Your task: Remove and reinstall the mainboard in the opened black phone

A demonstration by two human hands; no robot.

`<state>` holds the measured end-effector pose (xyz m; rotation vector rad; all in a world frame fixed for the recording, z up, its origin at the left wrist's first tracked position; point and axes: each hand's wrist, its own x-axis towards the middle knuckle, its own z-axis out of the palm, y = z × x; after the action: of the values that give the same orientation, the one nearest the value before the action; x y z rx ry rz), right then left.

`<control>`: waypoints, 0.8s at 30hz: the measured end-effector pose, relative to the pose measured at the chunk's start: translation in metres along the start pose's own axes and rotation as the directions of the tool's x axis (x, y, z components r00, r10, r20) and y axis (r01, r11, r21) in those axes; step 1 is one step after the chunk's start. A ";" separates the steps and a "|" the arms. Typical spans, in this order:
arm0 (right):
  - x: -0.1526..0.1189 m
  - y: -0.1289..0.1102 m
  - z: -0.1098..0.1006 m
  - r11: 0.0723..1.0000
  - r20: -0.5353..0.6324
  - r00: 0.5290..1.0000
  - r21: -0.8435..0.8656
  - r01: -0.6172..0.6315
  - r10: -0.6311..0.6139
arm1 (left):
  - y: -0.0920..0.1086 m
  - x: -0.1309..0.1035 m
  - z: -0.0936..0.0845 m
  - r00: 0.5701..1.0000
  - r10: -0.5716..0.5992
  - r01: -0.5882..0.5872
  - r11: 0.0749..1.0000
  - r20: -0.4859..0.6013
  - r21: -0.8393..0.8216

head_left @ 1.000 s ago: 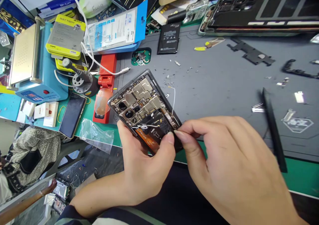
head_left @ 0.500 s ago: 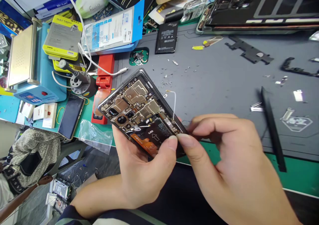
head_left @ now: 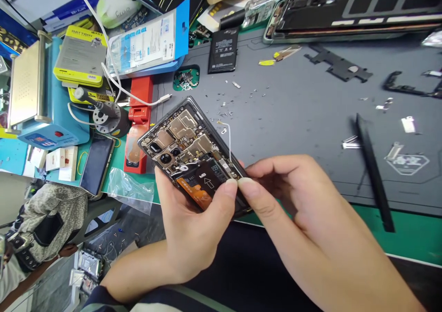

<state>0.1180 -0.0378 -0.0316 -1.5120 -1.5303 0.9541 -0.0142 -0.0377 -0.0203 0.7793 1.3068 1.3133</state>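
An opened phone (head_left: 186, 130) is tilted above the mat's near edge, its metal shields, camera lenses and black-and-orange battery (head_left: 200, 185) exposed. My left hand (head_left: 196, 229) wraps round its lower side, thumb on the battery's edge. My right hand (head_left: 293, 201) pinches the phone's right edge between thumb and curled fingers, its thumb tip beside my left thumb. A thin white cable (head_left: 229, 141) sticks up from that edge, its end loose over the mat. The undersides of the phone and of my fingers are hidden.
On the grey mat (head_left: 293, 118) lie tiny screws, a loose battery (head_left: 223, 50), a black pry tool (head_left: 375, 174) and black brackets. Another opened phone (head_left: 311, 13) lies at the back right. A red holder (head_left: 138, 123) and blue machine (head_left: 62, 105) stand left. A person sits lower left.
The view has shifted slightly, moving the bench items left. My right fingers have drawn in closer along the phone's edge. The white cable leans a little differently; my left hand keeps its hold.
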 end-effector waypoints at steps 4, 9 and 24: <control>-0.005 0.000 -0.001 0.999 0.007 1.000 0.034 -0.013 0.012 | 0.000 0.001 0.001 1.000 0.004 -0.004 1.000 0.004 -0.004; -0.009 0.000 -0.002 0.999 -0.001 1.000 0.042 -0.012 0.012 | -0.001 0.001 0.003 1.000 0.004 -0.004 1.000 -0.019 -0.019; -0.012 0.002 0.007 0.993 -0.060 0.998 0.121 0.002 0.006 | -0.005 -0.004 0.002 0.998 -0.012 0.009 0.999 -0.055 -0.054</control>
<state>0.1126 -0.0495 -0.0361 -1.4437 -1.4028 0.9759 -0.0101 -0.0414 -0.0240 0.7028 1.3126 1.3649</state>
